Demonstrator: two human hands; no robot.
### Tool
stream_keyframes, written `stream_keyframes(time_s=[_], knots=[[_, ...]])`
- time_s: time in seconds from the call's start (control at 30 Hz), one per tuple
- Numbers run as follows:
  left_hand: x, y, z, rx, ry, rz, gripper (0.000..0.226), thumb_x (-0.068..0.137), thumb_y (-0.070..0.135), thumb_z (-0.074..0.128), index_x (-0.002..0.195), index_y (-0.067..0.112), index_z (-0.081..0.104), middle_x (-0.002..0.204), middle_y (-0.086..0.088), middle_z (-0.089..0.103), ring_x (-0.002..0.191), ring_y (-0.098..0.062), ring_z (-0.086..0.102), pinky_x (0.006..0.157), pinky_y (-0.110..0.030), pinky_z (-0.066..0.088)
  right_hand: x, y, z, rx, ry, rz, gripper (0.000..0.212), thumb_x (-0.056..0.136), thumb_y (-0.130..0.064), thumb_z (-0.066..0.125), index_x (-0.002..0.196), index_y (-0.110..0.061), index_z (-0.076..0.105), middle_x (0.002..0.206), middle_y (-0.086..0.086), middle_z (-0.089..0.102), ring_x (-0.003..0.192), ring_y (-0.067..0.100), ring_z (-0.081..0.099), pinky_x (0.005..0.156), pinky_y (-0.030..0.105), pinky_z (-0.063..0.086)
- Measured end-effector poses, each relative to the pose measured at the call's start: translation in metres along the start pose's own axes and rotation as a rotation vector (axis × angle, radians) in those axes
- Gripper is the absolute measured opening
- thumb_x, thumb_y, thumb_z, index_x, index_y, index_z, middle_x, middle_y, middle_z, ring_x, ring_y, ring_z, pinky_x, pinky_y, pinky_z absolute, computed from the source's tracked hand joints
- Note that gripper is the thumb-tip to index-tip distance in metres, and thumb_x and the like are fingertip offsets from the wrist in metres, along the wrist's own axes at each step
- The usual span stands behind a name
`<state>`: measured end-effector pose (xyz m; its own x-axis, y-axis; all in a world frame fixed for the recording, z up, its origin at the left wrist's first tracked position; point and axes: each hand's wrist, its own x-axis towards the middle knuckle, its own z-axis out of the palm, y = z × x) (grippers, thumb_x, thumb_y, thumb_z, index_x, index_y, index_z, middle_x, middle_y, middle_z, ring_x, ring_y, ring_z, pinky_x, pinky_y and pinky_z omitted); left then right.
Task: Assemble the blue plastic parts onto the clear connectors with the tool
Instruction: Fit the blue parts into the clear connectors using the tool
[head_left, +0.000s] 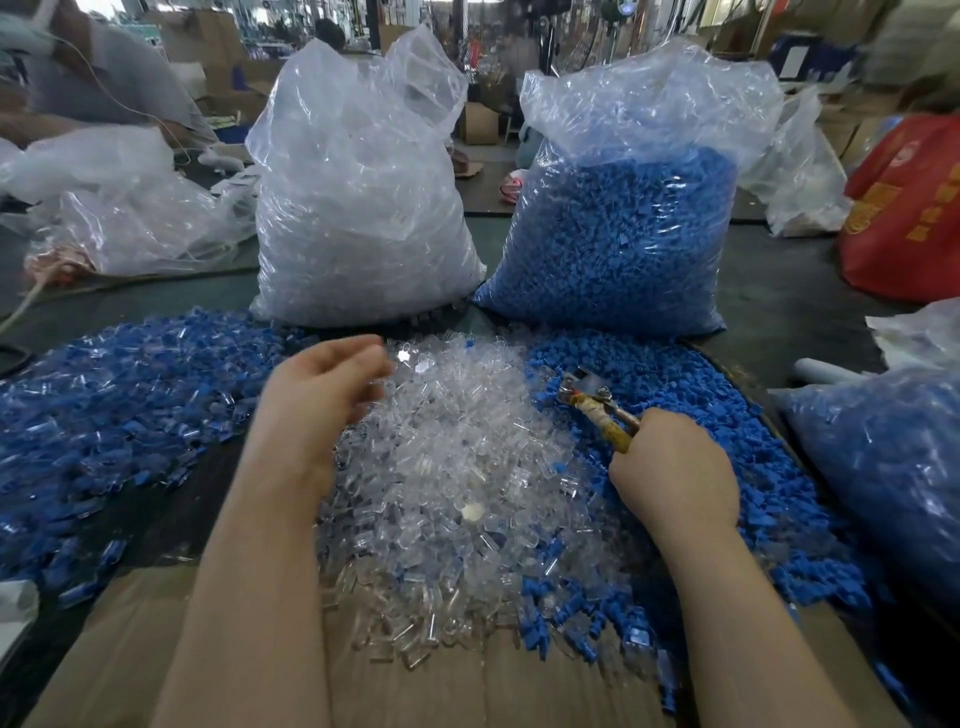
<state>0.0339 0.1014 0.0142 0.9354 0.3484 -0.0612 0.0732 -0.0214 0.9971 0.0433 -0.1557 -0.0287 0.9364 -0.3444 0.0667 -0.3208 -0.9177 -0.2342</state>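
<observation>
Now your right hand (675, 470) grips the tool (597, 402), its metal head over the blue parts (675, 374). Your left hand (317, 395) hovers loosely curled, holding nothing, above the clear connectors (447, 467) piled between your arms.

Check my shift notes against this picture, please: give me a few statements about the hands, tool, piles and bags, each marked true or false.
1. The right hand grips the pliers. True.
2. The left hand holds the pliers. False: it hovers over the clear pile.
3. The blue loose pile lies right of the clear pile. True.
4. The bag of blue parts stands left of the bag of clear parts. False: it stands to the right.
</observation>
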Motion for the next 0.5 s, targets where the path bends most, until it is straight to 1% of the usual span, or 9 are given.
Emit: stream_keyframes(time_s=[0.1, 0.2, 0.23, 0.27, 0.3, 0.37, 0.4, 0.47, 0.5], knots=[[-0.012, 0.002, 0.026, 0.433, -0.249, 0.122, 0.021, 0.086, 0.030, 0.072, 0.107, 0.030, 0.068, 0.089, 0.013, 0.072, 0.079, 0.003, 0.064, 0.066, -0.013, 0.046, 0.000, 0.001, 0.001, 0.017, 0.002, -0.023, 0.012, 0.090, -0.024, 0.058, 0.086, -0.017, 0.049, 0.079, 0.003, 0.049, 0.059, 0.019, 0.046, 0.050, 0.030, 0.034], [-0.017, -0.005, 0.047, 0.750, -0.347, 0.157, 0.043, 0.086, 0.032, 0.073, 0.126, 0.025, 0.061, 0.117, 0.009, 0.066, 0.091, -0.002, 0.059, 0.080, -0.015, 0.050, 0.001, 0.001, 0.000, 0.018, 0.023, -0.042, 0.012, 0.090, -0.022, 0.056, 0.083, -0.018, 0.047, 0.077, 0.003, 0.049, 0.059, 0.018, 0.046, 0.048, 0.029, 0.031], [-0.018, -0.006, 0.052, 0.801, -0.346, 0.163, 0.046, 0.086, 0.032, 0.073, 0.129, 0.027, 0.060, 0.124, 0.008, 0.064, 0.087, -0.002, 0.057, 0.074, -0.011, 0.050, 0.001, 0.002, 0.000, 0.017, 0.033, -0.046, 0.015, 0.090, -0.022, 0.056, 0.080, -0.019, 0.045, 0.075, 0.002, 0.048, 0.058, 0.018, 0.046, 0.047, 0.029, 0.029], [-0.019, -0.006, 0.054, 0.821, -0.337, 0.168, 0.045, 0.086, 0.032, 0.073, 0.130, 0.030, 0.060, 0.125, 0.009, 0.064, 0.077, 0.000, 0.055, 0.061, -0.005, 0.046, 0.001, 0.002, 0.000, 0.019, 0.045, -0.049, 0.018, 0.089, -0.021, 0.056, 0.077, -0.019, 0.042, 0.073, 0.002, 0.048, 0.057, 0.018, 0.045, 0.046, 0.028, 0.027], [-0.019, -0.006, 0.056, 0.820, -0.327, 0.169, 0.040, 0.087, 0.031, 0.072, 0.126, 0.032, 0.063, 0.118, 0.011, 0.065, 0.068, 0.003, 0.052, 0.048, -0.005, 0.041, 0.001, 0.002, 0.000, 0.028, 0.060, -0.052, 0.020, 0.088, -0.021, 0.056, 0.075, -0.020, 0.041, 0.071, 0.001, 0.048, 0.056, 0.017, 0.045, 0.045, 0.028, 0.026], [-0.019, -0.006, 0.056, 0.805, -0.306, 0.167, 0.028, 0.087, 0.031, 0.073, 0.114, 0.035, 0.069, 0.090, 0.020, 0.060, 0.058, 0.007, 0.051, 0.041, -0.008, 0.038, 0.001, 0.003, 0.001, 0.055, 0.090, -0.061, 0.020, 0.087, -0.020, 0.057, 0.074, -0.020, 0.042, 0.067, 0.001, 0.049, 0.055, 0.017, 0.045, 0.044, 0.027, 0.025], [-0.019, -0.006, 0.056, 0.798, -0.294, 0.169, 0.021, 0.086, 0.031, 0.074, 0.106, 0.036, 0.071, 0.081, 0.022, 0.055, 0.055, 0.006, 0.052, 0.042, -0.008, 0.039, 0.001, 0.004, 0.001, 0.067, 0.102, -0.065, 0.020, 0.087, -0.021, 0.057, 0.074, -0.020, 0.043, 0.067, 0.001, 0.050, 0.055, 0.018, 0.045, 0.045, 0.027, 0.024], [-0.019, -0.006, 0.056, 0.796, -0.269, 0.175, 0.007, 0.084, 0.031, 0.077, 0.088, 0.035, 0.073, 0.077, 0.021, 0.057, 0.052, 0.005, 0.055, 0.049, -0.012, 0.042, 0.002, 0.003, 0.001, 0.091, 0.121, -0.072, 0.021, 0.089, -0.025, 0.057, 0.073, -0.021, 0.043, 0.066, 0.000, 0.049, 0.055, 0.017, 0.043, 0.045, 0.027, 0.023], [-0.019, -0.006, 0.056, 0.796, -0.256, 0.175, 0.006, 0.083, 0.031, 0.077, 0.082, 0.034, 0.072, 0.076, 0.020, 0.059, 0.051, 0.005, 0.056, 0.050, -0.014, 0.043, 0.003, 0.003, 0.001, 0.107, 0.125, -0.074, 0.021, 0.089, -0.026, 0.057, 0.073, -0.022, 0.044, 0.065, -0.001, 0.049, 0.055, 0.016, 0.043, 0.045, 0.027, 0.022]])
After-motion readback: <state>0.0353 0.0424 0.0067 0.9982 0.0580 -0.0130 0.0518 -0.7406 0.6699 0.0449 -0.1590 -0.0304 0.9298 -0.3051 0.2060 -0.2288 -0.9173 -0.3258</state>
